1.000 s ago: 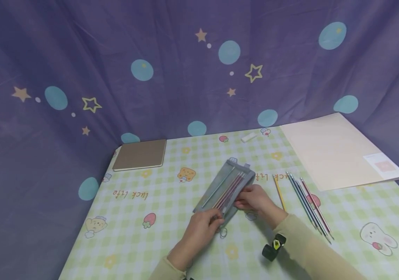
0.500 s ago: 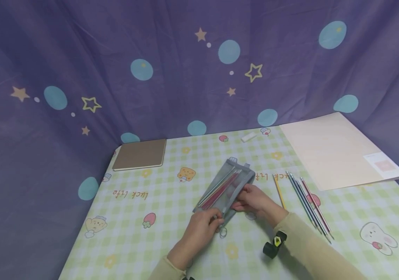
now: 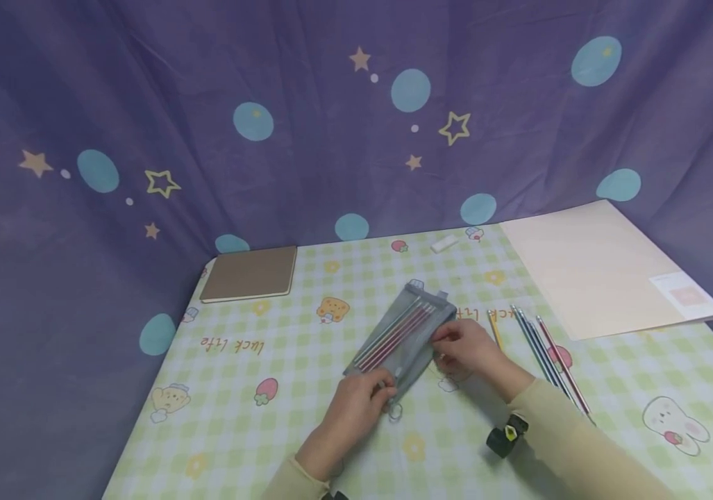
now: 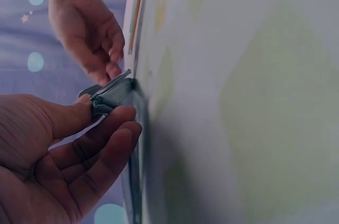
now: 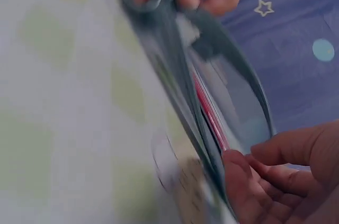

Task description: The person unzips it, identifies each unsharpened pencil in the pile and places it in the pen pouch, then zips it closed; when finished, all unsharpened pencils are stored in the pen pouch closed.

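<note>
A grey see-through pencil case [image 3: 409,333] lies slanted on the table, with several red and greenish pencils [image 3: 393,337] inside. Its zipped side gapes in the right wrist view, where a red pencil [image 5: 209,113] shows through the opening. My left hand [image 3: 356,406] pinches the near corner of the case, beside a ring-shaped zip pull [image 3: 396,412]. At the right edge, my right hand [image 3: 468,351] holds the rim of the opening between thumb and fingers. Just beyond that hand lies a yellow pencil [image 3: 495,330], partly covered by it.
Several dark blue and red pencils [image 3: 546,354] lie to the right of my right hand. A large cream folder [image 3: 600,271] covers the back right. At the back stand a white eraser [image 3: 444,244] and, far left, a brown notebook [image 3: 250,272]. A purple curtain [image 3: 319,173] hangs behind.
My right hand has shifted slightly right and up along the rim of the case. The pencils inside have moved and spread into a row. My left hand stays at the near corner.
</note>
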Tool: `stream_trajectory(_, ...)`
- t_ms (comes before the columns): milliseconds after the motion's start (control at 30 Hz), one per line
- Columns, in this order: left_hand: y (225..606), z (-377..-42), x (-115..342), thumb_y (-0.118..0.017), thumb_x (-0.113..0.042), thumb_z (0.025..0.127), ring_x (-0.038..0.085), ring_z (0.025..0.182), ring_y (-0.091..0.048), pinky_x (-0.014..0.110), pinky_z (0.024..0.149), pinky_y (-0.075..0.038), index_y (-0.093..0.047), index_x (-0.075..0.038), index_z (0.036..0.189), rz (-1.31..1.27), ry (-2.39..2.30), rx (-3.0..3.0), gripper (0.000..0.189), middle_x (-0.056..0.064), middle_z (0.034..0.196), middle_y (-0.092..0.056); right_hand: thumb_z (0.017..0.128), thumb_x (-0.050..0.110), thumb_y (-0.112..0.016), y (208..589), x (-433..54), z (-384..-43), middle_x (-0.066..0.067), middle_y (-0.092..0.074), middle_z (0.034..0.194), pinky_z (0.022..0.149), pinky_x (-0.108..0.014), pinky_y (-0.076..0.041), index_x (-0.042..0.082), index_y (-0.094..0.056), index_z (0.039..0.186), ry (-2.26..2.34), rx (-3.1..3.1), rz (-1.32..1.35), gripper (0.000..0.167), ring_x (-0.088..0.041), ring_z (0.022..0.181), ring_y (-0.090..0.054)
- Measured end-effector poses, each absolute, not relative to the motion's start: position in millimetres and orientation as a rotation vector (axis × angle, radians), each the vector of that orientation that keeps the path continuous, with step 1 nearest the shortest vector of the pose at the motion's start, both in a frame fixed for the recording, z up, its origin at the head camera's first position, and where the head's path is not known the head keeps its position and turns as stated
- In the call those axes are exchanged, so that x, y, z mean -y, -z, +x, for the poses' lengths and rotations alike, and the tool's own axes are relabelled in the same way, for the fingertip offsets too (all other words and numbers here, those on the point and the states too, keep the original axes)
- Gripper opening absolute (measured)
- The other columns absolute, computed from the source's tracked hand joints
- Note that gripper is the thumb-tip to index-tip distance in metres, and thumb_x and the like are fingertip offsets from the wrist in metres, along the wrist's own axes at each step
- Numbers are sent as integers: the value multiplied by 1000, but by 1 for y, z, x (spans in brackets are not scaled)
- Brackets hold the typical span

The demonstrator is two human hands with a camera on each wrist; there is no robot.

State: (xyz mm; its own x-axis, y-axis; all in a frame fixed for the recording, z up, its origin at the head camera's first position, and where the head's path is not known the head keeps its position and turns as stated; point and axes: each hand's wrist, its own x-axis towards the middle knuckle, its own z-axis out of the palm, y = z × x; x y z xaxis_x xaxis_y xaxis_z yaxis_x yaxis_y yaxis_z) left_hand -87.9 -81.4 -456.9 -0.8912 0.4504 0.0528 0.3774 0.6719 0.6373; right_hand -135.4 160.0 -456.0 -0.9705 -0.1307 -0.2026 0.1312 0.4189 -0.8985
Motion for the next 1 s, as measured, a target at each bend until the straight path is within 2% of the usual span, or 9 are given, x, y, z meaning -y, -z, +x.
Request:
stream_trajectory(133,447,-88,85,-68,-21,90,-3,58,-52,21,58,-44,-66,-16,89,702,-975,-2804,6,-14,67,-61,85,1,-66,446,-175,-135,-9,-68,88,67,-41,-53,3,-67,97,1271,-2869,-144,12,-24,74,-65)
stream_trajectory(300,437,-89,91,-67,-20,91,-3,56,-52,24,62,-47,-66,-17,88,726,-971,-2804,5,-13,65,-61,77,-6,-69,441,-189,-138,-16,-70,94,71,-51,-50,6,-65,113,922,-3204,-288,38,-36,83,-66)
stream_trajectory(400,435,-91,95,-67,-18,91,-3,55,-52,26,62,-48,-65,-17,87,771,-990,-2792,5,-12,64,-61,76,-7,-72,442,-195,-139,-19,-70,101,69,-50,-52,9,-60,128,774,-3233,-356,56,-37,85,-66)
stream_trajectory(500,434,-93,101,-66,-17,92,-2,56,-55,24,61,-49,-65,-16,88,787,-1039,-2738,5,-10,66,-63,75,-8,-73,447,-200,-142,-18,-70,106,64,-46,-52,10,-57,134,737,-3203,-493,63,-35,84,-67)
stream_trajectory(533,434,-94,102,-65,-16,92,-1,57,-56,22,57,-49,-65,-15,88,782,-1072,-2703,4,-9,67,-63,76,-8,-73,449,-201,-143,-18,-69,109,61,-43,-51,10,-57,135,746,-3181,-538,64,-33,80,-66)
stream_trajectory(667,433,-96,109,-62,-14,95,6,60,-62,22,56,-51,-65,-13,90,738,-1177,-2575,5,-4,71,-66,77,-11,-69,456,-205,-149,-17,-68,115,48,-29,-39,10,-60,132,836,-3100,-643,59,-15,55,-52)
stream_trajectory(767,431,-97,113,-61,-13,95,15,63,-65,27,58,-53,-65,-11,91,710,-1264,-2500,6,3,74,-67,77,-12,-67,458,-207,-152,-17,-69,112,48,-26,-37,9,-66,126,892,-3097,-673,53,-7,50,-42)
stream_trajectory(867,429,-98,116,-61,-12,96,23,64,-66,32,59,-55,-65,-9,91,662,-1353,-2439,7,9,75,-67,78,-10,-69,456,-209,-154,-16,-71,107,56,-30,-47,8,-70,118,905,-3133,-720,44,-11,59,-57)
stream_trajectory(1000,429,-100,121,-61,-13,96,19,58,-63,34,55,-54,-65,-9,90,621,-1410,-2410,8,5,69,-64,83,-4,-72,447,-213,-154,-12,-72,104,69,-37,-55,7,-73,111,926,-3118,-737,30,-23,83,-70)
